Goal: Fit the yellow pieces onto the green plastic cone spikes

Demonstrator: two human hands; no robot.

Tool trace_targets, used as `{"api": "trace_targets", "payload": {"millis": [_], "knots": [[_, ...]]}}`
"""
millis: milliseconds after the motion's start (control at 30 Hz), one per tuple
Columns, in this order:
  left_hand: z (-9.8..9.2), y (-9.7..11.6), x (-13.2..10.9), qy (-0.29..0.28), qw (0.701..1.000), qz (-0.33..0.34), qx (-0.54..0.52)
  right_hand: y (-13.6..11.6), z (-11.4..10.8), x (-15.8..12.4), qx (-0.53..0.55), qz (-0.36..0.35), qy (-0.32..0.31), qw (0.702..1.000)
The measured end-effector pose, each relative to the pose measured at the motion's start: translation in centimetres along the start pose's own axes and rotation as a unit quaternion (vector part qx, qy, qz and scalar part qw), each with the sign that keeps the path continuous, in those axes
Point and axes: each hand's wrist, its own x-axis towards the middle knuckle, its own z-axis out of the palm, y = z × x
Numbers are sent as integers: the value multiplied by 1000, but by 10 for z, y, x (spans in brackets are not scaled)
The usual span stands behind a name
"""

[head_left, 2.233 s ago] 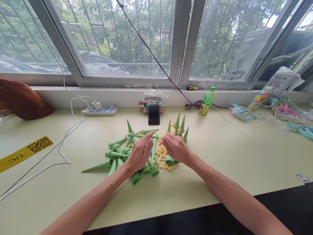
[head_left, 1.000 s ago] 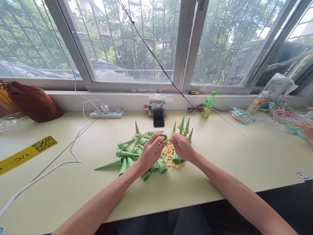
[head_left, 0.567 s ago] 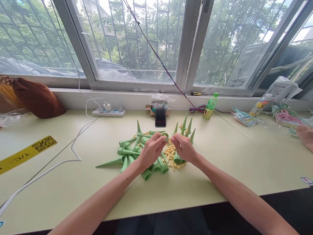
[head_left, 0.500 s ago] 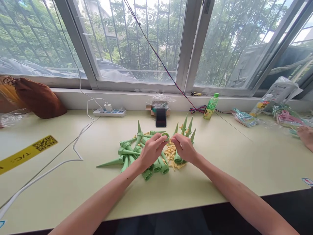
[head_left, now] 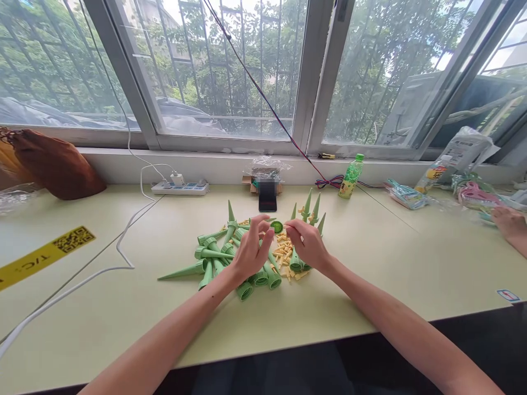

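Note:
My left hand (head_left: 252, 249) is open, its thumb and index finger parted beside the round mouth of a green plastic spike (head_left: 276, 226). The mouth faces me, and the rest of that spike is hidden. On its other side, the fingertips of my right hand (head_left: 307, 244) are pinched together close to the rim; what they hold is too small to make out. Under and left of my left hand lies a heap of green spikes (head_left: 212, 252). Small yellow plastic nozzles (head_left: 283, 249) are piled between my hands. Several green spikes with yellow nozzles (head_left: 315, 208) stand upright behind my right hand.
A phone (head_left: 267, 196) leans against a small box at the back. Left of it sit a power strip (head_left: 181, 188) and a brown bag (head_left: 61, 164). To the right stand a green bottle (head_left: 351, 176) and wrapped goods (head_left: 405, 195). Another person's hand (head_left: 510, 226) shows at the right edge.
The thumb and index finger of my left hand have come off the green spike's rim and spread apart. My right hand stays pinched beside it. The view has shifted slightly.

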Motion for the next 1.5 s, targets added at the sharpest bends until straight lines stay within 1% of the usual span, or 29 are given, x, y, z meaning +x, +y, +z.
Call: {"api": "trace_targets", "payload": {"millis": [167,267,367,533,600,800,1033,1200,1333,1500], "knots": [[0,3,3,21,995,-98,-28,-5,1,0,4,-10,-7,1000],[-1,6,4,21,992,-118,-46,-5,1,-1,11,-13,-12,1000],[-2,6,5,6,994,-98,-43,-4,2,-1,29,-7,-16,999],[-2,0,2,-32,999,-25,-22,-1,1,-1,37,11,-10,999],[-1,-2,1,-40,999,-9,-7,1,1,-1,36,13,-10,999],[-1,0,1,-54,998,-13,7,4,1,-2,44,23,-15,999],[1,-4,-2,-47,998,-6,34,7,1,-1,37,43,-30,998],[3,-7,-3,-47,998,-21,27,9,0,0,10,34,-35,999],[3,-6,-3,-41,999,-19,15,10,-1,0,-7,22,-41,999],[3,-6,-3,-36,999,-11,20,8,-2,0,-19,31,-34,999]]}}
